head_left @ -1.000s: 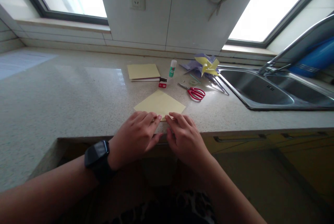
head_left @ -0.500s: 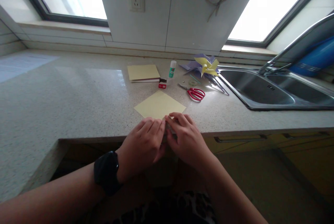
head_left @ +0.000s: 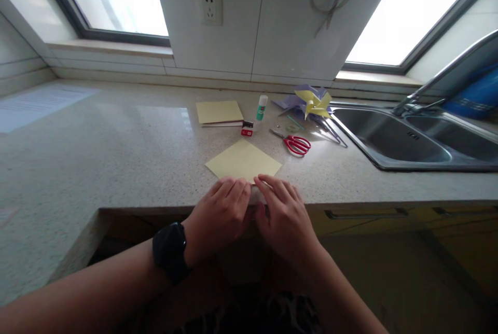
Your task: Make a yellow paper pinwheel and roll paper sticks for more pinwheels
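Note:
A pale yellow square sheet of paper (head_left: 243,161) lies cornerwise on the speckled stone counter (head_left: 116,147), close to its front edge. My left hand (head_left: 220,214), with a black watch on the wrist, and my right hand (head_left: 284,214) rest side by side over the sheet's near corner, fingers curled and pressed down on the paper. The corner itself is hidden under my fingertips.
Behind the sheet lie a stack of yellow paper (head_left: 219,112), a small red box (head_left: 246,129), a glue stick (head_left: 261,107), red-handled scissors (head_left: 293,143) and a yellow and purple paper pinwheel (head_left: 311,103). A steel sink (head_left: 392,139) with a tap is at the right.
My hands have drawn close together over the near corner of the sheet and pulled slightly toward the counter edge. The view has shifted a little downward and left.

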`<act>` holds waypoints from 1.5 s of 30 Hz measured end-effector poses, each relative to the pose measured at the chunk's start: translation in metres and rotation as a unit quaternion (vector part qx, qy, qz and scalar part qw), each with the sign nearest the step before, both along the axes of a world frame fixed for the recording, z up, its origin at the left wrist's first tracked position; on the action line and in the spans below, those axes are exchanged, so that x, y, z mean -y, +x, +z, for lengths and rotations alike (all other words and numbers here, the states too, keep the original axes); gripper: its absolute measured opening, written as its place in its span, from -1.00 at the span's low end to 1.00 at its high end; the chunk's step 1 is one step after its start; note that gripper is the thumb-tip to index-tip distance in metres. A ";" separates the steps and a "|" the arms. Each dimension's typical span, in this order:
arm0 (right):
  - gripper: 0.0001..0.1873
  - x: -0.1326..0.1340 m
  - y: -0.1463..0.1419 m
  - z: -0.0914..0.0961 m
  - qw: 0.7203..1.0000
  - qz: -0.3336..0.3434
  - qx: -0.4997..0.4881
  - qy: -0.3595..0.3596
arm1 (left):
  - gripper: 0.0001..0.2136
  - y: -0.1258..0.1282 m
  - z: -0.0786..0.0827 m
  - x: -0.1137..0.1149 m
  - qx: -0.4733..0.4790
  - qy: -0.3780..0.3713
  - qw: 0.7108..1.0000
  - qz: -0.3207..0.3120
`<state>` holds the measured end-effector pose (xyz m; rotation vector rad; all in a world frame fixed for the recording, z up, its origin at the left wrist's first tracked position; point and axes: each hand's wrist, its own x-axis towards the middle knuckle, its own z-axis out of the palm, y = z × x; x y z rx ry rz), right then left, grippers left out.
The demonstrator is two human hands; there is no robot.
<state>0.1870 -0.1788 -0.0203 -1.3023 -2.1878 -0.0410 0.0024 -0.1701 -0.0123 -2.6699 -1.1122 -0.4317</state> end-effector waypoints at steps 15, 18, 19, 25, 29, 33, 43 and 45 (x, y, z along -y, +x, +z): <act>-0.46 0.003 -0.012 -0.003 0.997 -0.039 0.038 -0.045 | -0.47 -0.001 -0.005 -0.006 -0.021 0.001 1.000 0.006; -0.49 0.002 -0.012 -0.002 0.998 -0.036 0.040 -0.045 | -0.53 -0.002 -0.004 -0.006 -0.008 0.004 1.000 0.004; -0.50 0.002 -0.011 -0.002 0.998 -0.032 0.040 -0.046 | -0.56 -0.002 -0.004 -0.005 -0.003 0.008 1.000 0.004; -0.62 0.009 -0.007 -0.005 0.999 -0.020 0.039 -0.029 | -0.65 -0.004 -0.004 0.004 0.006 0.012 1.000 -0.010; -0.61 0.011 -0.005 -0.011 0.999 -0.015 0.038 -0.008 | -0.61 -0.004 -0.006 0.006 0.026 0.019 0.999 -0.019; -0.57 0.008 -0.003 -0.015 0.999 -0.023 0.037 0.010 | -0.58 -0.005 -0.010 0.003 0.037 0.023 0.999 -0.031; -0.50 0.006 -0.006 -0.015 0.998 -0.037 0.040 0.016 | -0.49 -0.009 -0.009 -0.001 0.047 -0.032 0.998 -0.033; -0.47 0.006 -0.007 -0.014 0.998 -0.042 0.047 0.007 | -0.48 -0.009 -0.007 -0.002 0.044 -0.041 0.998 -0.030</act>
